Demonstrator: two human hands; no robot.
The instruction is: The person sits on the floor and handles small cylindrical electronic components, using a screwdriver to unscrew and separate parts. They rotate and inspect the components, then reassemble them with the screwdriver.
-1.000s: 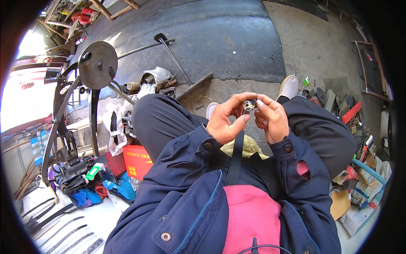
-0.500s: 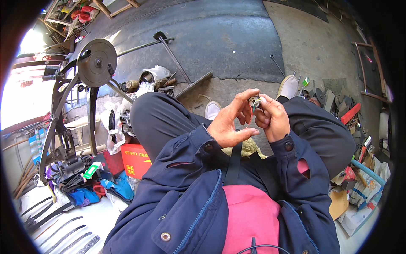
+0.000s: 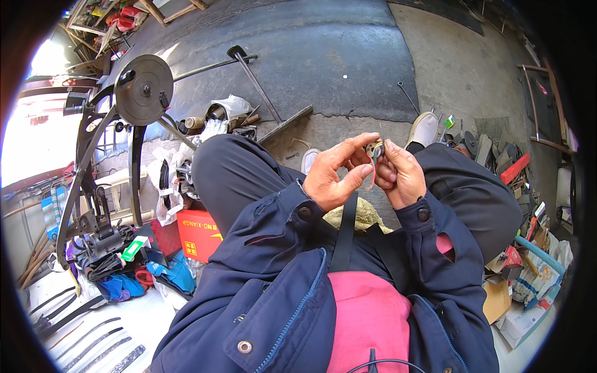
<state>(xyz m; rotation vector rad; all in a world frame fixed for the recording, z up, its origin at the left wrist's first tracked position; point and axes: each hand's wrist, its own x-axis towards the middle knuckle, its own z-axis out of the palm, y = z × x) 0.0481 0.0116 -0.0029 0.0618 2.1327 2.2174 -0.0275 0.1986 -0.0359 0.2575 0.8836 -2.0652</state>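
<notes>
Above my lap, between both knees, a small round metal part with thin coloured wires (image 3: 375, 149) is held between my fingertips. A red wire (image 3: 373, 176) hangs down from it, and yellow and green strands show near its face. My right hand (image 3: 404, 174) pinches the part between thumb and bent fingers from the right. Reaching in from the left, my left hand (image 3: 336, 174) has its index finger along the part's upper edge and its thumb by the red wire. The fingers partly cover the part, so its exact kind is unclear.
A black cast-iron machine with a handwheel (image 3: 143, 89) stands at left, a red box (image 3: 198, 235) below it. Dark strips (image 3: 99, 348) lie on a white surface. A metal stand (image 3: 267, 99) rests on the floor ahead. Shoe soles and scraps (image 3: 491, 149) are heaped at right.
My left thumb has moved up, closing towards the part and its red wire. My right hand stays nearly where it was, and the red wire now hangs differently.
</notes>
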